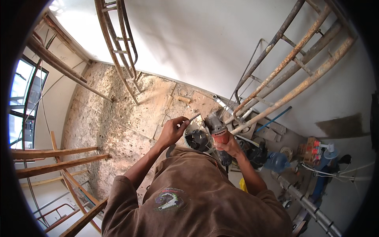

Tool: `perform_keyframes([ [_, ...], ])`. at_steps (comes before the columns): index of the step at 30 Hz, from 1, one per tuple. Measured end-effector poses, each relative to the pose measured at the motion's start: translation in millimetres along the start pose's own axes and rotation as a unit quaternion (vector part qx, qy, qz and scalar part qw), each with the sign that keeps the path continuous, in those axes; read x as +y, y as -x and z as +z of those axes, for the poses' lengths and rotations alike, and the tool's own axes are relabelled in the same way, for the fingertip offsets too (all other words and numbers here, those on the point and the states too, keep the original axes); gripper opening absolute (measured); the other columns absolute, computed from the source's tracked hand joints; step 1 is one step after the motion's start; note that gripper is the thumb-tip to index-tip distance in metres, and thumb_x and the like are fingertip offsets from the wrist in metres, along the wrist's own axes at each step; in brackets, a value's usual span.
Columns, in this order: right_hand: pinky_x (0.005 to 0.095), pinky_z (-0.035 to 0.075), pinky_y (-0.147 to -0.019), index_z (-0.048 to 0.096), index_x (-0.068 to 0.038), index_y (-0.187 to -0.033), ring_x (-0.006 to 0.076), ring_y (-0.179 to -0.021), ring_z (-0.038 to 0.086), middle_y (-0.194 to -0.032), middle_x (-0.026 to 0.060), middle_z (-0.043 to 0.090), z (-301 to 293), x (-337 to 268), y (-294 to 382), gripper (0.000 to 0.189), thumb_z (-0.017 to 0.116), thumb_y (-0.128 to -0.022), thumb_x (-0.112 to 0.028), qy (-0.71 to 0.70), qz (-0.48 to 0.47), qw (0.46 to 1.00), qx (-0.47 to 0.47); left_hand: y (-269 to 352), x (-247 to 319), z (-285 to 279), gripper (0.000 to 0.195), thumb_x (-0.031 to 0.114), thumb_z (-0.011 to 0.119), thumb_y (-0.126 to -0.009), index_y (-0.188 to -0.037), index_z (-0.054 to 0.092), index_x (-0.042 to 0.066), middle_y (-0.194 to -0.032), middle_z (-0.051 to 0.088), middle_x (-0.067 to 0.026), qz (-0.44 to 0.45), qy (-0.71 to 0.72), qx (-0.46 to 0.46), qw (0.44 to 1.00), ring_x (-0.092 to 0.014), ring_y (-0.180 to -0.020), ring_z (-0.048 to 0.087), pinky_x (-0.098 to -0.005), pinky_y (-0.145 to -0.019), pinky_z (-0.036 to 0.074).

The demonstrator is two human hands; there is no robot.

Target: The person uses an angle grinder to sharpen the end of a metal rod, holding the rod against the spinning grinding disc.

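Note:
My left hand [174, 131] pinches a thin dark rod [194, 117] between thumb and fingers, its free end pointing up and right. Just to the right, my right hand [229, 145] grips the red body of an angle grinder [219, 134]. The grinder's grey gear head [215, 123] faces away from me, with its disc edge-on at the left side. A small gap shows between the rod's tip and the grinder head. Whether the disc is spinning, I cannot tell. Below both hands sits a bucket [187, 139] with black plastic [197, 139] inside.
Rusty scaffold frames [284, 68] lean on the white wall at right, and more scaffold frames [118, 50] stand at upper left. Timber beams [62, 170] jut in from the left. A blue water jug [276, 162], pipes and boxes [309, 149] clutter the right-hand floor.

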State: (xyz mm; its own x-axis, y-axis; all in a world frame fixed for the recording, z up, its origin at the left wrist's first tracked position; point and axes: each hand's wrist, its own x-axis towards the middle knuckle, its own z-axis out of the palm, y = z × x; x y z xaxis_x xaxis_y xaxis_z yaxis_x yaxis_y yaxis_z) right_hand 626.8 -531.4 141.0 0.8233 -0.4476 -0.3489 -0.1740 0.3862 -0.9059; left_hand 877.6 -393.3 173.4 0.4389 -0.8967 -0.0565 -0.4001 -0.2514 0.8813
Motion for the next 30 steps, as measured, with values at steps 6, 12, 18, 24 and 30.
perform_keyframes([
  [6, 0.026, 0.053, -0.062, 0.05, -0.002, -0.122, 0.0121, -0.082, 0.059, -0.103, 0.0068, 0.057, -14.6, 26.6, -13.8, 0.058, 0.079, -0.074, -0.015, 0.069, -0.009, 0.998, 0.008, -1.0, -4.5, 0.0, 0.027, 0.027, 0.06, -0.093, -0.098, 0.068, 0.002, -0.072, 0.064, -0.0185, -0.015, 0.005, -0.001, 1.0, -0.028, -0.065, 0.064, -0.0385, -0.062, 0.048],
  [12, 0.0277, 0.054, -0.071, 0.053, -0.001, -0.119, 0.012, -0.086, 0.06, -0.103, 0.007, 0.06, -12.3, 18.1, -15.7, 0.057, 0.079, -0.073, -0.02, 0.102, 0.027, 0.994, 0.012, 2.5, -12.9, 7.1, 0.023, 0.026, 0.062, -0.09, -0.097, 0.068, 0.004, -0.073, 0.065, -0.0191, -0.034, -0.001, 0.026, 0.999, -0.033, -0.067, 0.064, -0.0407, -0.063, 0.048],
  [18, 0.028, 0.053, -0.072, 0.055, 0.002, -0.113, 0.013, -0.083, 0.061, -0.096, 0.0067, 0.063, -36.2, 35.5, -23.7, 0.05, 0.078, -0.074, -0.018, 0.099, 0.009, 0.995, 0.012, 2.8, -21.8, 23.5, 0.022, 0.026, 0.06, -0.091, -0.095, 0.068, 0.006, -0.079, 0.066, -0.0182, 0.001, 0.026, 0.042, 0.999, -0.035, -0.073, 0.063, -0.0417, -0.066, 0.048],
  [24, 0.0278, 0.054, -0.068, 0.056, 0.002, -0.111, 0.0147, -0.073, 0.064, -0.088, 0.0074, 0.065, -27.1, 14.0, -20.3, 0.045, 0.077, -0.076, -0.016, 0.102, 0.013, 0.995, 0.005, -4.9, -24.4, 20.3, 0.023, 0.026, 0.06, -0.091, -0.094, 0.067, 0.005, -0.079, 0.065, -0.018, 0.007, 0.037, 0.07, 0.997, -0.037, -0.074, 0.062, -0.0436, -0.066, 0.047],
  [30, 0.0292, 0.055, -0.07, 0.054, 0.003, -0.113, 0.0171, -0.078, 0.067, -0.09, 0.0087, 0.064, -9.6, 0.6, -17.1, 0.044, 0.075, -0.078, -0.014, 0.119, -0.03, 0.992, 0.042, -7.7, -22.2, 15.3, 0.023, 0.026, 0.059, -0.091, -0.094, 0.067, 0.004, -0.079, 0.064, -0.0194, 0.017, 0.047, 0.061, 0.997, -0.037, -0.074, 0.061, -0.0439, -0.067, 0.047],
])
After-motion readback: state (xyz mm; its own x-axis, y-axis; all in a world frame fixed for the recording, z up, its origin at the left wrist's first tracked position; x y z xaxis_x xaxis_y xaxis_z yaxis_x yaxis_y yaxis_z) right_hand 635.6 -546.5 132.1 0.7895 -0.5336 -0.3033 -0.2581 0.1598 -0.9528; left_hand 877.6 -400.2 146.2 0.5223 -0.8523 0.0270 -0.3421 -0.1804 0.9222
